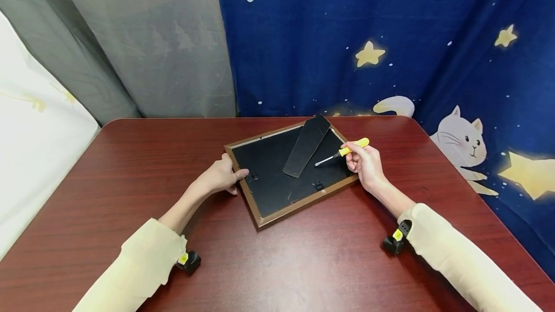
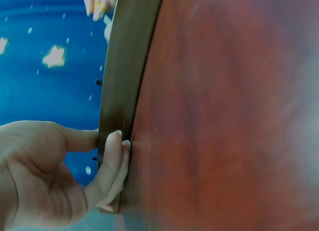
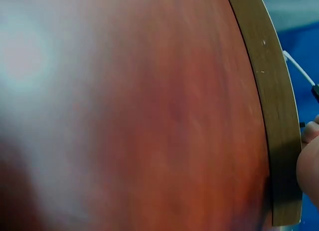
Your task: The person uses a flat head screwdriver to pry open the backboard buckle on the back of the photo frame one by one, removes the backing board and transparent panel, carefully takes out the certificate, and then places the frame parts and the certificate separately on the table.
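Note:
A brown wooden picture frame (image 1: 299, 206) lies back side up on the table, slanted, its black backing board (image 1: 270, 158) showing. The board bears a black easel leg (image 1: 307, 147) and small dark metal fittings (image 1: 318, 185). At the frame's left side my left hand (image 1: 221, 175) grips the rim, thumb on top and fingers against the outer side, as the left wrist view also shows. My right hand (image 1: 366, 165), by the right rim, pinches a screwdriver (image 1: 354, 147) with a yellow handle. Its shaft points left over the board; whether the tip touches is unclear.
The dark red wooden table (image 1: 143, 167) extends around the frame on all sides. Behind it hang a grey curtain (image 1: 165, 37) and a blue one (image 1: 303, 37) with stars and a cat. A small black camera (image 1: 188, 262) sits at each sleeve cuff.

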{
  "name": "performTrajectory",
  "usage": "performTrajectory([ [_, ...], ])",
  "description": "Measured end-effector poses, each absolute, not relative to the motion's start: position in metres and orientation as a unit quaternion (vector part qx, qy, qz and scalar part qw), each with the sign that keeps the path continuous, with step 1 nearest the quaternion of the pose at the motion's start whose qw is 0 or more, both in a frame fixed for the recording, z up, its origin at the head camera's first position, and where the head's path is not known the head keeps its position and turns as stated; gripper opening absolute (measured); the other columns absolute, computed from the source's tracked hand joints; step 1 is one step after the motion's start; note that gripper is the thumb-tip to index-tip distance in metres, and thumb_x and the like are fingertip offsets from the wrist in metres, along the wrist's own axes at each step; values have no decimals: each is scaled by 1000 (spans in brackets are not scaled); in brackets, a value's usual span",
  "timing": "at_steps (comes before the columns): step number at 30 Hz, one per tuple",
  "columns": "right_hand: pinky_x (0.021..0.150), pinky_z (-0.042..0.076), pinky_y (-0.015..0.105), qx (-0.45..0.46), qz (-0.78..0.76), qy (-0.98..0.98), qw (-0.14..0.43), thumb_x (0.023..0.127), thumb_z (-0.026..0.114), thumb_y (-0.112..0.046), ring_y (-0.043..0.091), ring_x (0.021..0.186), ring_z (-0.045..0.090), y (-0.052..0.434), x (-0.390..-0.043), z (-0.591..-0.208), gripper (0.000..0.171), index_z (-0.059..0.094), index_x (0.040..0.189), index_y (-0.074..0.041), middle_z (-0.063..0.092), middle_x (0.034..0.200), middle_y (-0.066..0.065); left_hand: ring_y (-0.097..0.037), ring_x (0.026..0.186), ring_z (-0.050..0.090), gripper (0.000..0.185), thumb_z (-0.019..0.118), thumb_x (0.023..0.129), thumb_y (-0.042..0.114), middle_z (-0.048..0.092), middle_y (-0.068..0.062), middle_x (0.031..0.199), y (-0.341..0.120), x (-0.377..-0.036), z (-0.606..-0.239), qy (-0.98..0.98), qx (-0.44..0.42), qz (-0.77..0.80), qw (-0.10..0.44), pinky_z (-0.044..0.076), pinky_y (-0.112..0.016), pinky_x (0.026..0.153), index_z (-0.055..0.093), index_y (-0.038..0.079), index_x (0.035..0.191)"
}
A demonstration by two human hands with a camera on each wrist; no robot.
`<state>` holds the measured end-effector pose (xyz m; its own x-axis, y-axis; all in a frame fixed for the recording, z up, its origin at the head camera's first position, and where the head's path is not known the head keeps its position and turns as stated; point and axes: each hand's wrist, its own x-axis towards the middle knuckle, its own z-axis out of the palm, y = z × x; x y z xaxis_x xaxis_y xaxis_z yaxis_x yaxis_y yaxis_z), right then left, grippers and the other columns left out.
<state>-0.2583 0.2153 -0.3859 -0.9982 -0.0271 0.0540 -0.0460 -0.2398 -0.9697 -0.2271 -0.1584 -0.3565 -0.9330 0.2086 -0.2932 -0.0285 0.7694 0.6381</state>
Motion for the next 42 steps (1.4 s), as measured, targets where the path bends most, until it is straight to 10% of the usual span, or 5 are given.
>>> performTrajectory([
  [9, 49, 20, 25, 49, 831, -555, -2, 106, 47, -8, 13, 48, 40, 220, -260, -379, 27, 70, 92, -4, 54, 61, 3, -20, 61, 71, 69, 50, 107, 37, 64, -28, 94, -163, -216, -349, 939, 50, 304, 153, 44, -50, 105, 32, -23, 137],
  [16, 52, 15, 30, 82, 840, -535, -32, 106, 41, -4, 16, 48, 34, 196, -233, -379, 34, 71, 91, -6, 54, 61, 2, -18, 68, 70, 67, 49, 108, 32, 23, -44, 144, -183, -242, -359, 934, 56, 332, 123, 57, -40, 85, 24, -15, 149],
  [20, 48, 19, 26, 88, 817, -568, -55, 105, 42, -5, 13, 47, 36, 182, -225, -383, 31, 70, 92, -7, 53, 60, 1, -18, 68, 69, 61, 54, 106, 25, 26, -41, 143, -184, -254, -362, 930, 68, 341, 119, 60, -31, 70, 31, -15, 147],
  [31, 47, 17, 24, 100, 803, -585, -64, 104, 44, -4, 9, 45, 38, 182, -234, -388, 29, 69, 91, -7, 55, 57, 0, -17, 65, 70, 53, 60, 103, 25, 43, -36, 128, -192, -251, -360, 937, 106, 312, 118, 54, -44, 89, 46, -18, 131],
  [42, 49, 14, 29, 132, 804, -577, -63, 105, 40, -2, 14, 45, 34, 197, -268, -388, 32, 69, 93, -4, 55, 58, 3, -16, 65, 70, 31, 65, 101, 28, 64, -8, 73, -194, -212, -339, 896, 121, 354, 239, 58, -33, 74, 60, -2, 94],
])
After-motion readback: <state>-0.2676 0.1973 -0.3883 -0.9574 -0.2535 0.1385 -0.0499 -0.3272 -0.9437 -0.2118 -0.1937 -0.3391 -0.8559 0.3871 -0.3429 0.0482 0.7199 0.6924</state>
